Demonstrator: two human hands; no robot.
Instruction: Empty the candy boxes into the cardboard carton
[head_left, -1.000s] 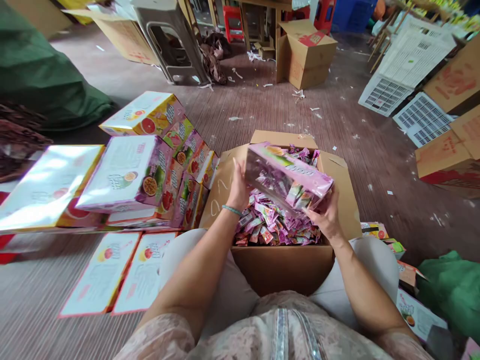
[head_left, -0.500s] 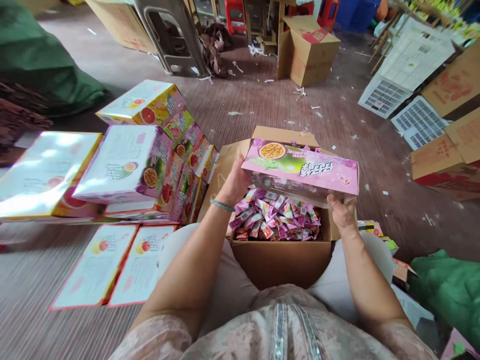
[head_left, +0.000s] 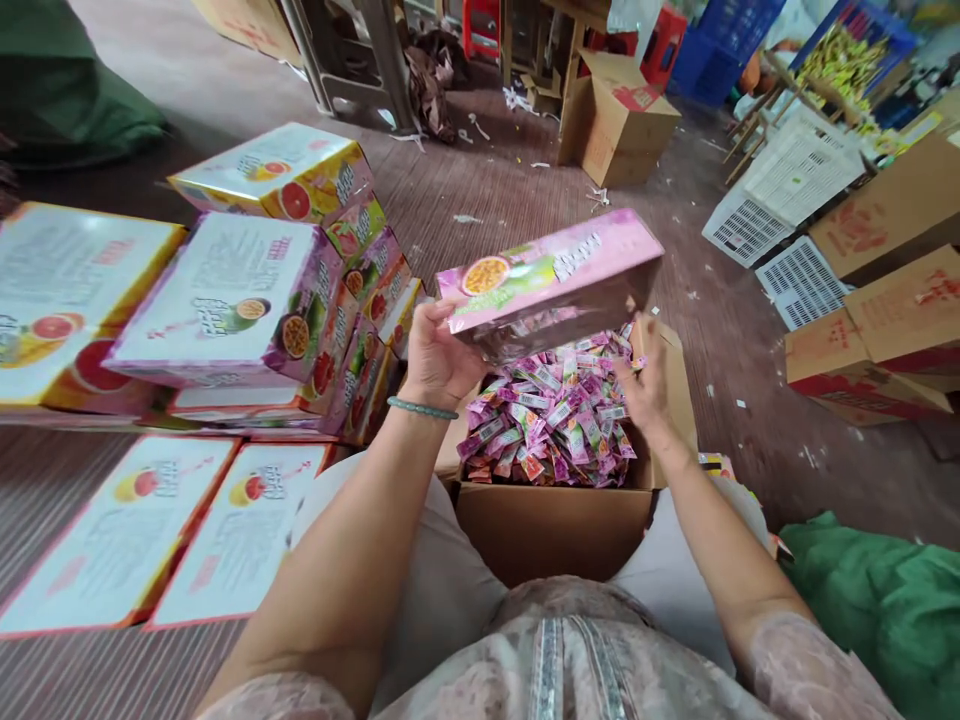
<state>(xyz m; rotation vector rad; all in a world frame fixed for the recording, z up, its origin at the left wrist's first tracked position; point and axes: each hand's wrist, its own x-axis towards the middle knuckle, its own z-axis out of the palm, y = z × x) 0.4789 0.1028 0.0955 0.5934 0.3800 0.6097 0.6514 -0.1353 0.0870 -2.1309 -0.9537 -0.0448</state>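
Note:
A pink box with a passion fruit picture (head_left: 555,265) hangs tilted above an open carton (head_left: 555,525), its right end higher. Its lower side looks dark and glossy, like a clear window. My left hand (head_left: 442,355), with a beaded bracelet at the wrist, grips the box by its left end. My right hand (head_left: 649,385) is apart from the box, fingers spread, beside the carton's right flap. Small pink sachets (head_left: 551,415) fill the carton between my knees; some lie close to my right fingertips.
Printed fruit boxes (head_left: 232,290) are stacked on the left, with two flat white-topped boxes (head_left: 176,530) in front. A green sack (head_left: 870,590) lies at right. White crates (head_left: 795,180) and brown cartons (head_left: 877,340) stand farther right. Paper scraps litter the floor.
My right hand has let go of the pink box and dropped a little toward the sachets. The box has moved left, its right end tipping up. The view has shifted slightly.

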